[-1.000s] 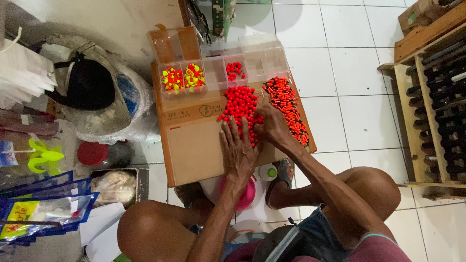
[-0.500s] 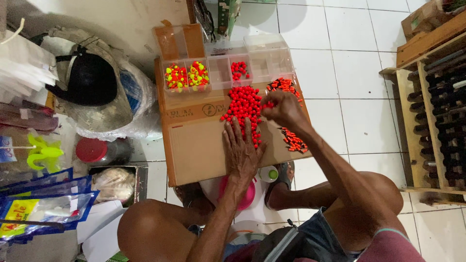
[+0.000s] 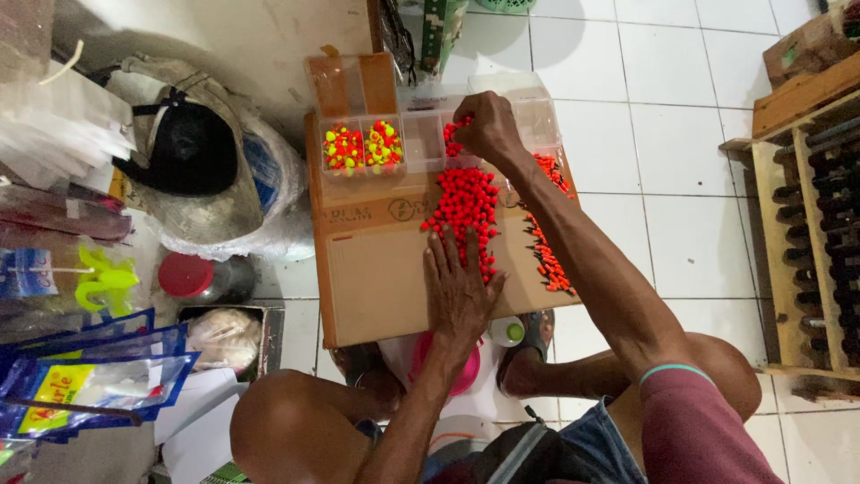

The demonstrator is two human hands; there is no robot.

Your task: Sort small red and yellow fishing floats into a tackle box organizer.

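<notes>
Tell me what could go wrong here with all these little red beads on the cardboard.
The round red beads lie loose on the flat cardboard box with no rim, so a nudge from the left hand resting at their edge could roll some onto the tiled floor. The right hand hovers closed over the clear compartment tray; beads might drop into the wrong compartment. The forearm crosses above the orange cylinder pieces and could sweep them off the edge.

A flat brown cardboard box [image 3: 376, 269] sits mid-frame on the white tiled floor [image 3: 663, 179]. At its upper edge stands a clear plastic compartment tray [image 3: 430, 130]. Below the tray lies a pile of round red beads [image 3: 468, 202], with long orange-red beads [image 3: 545, 251] strewn to its right.
</notes>
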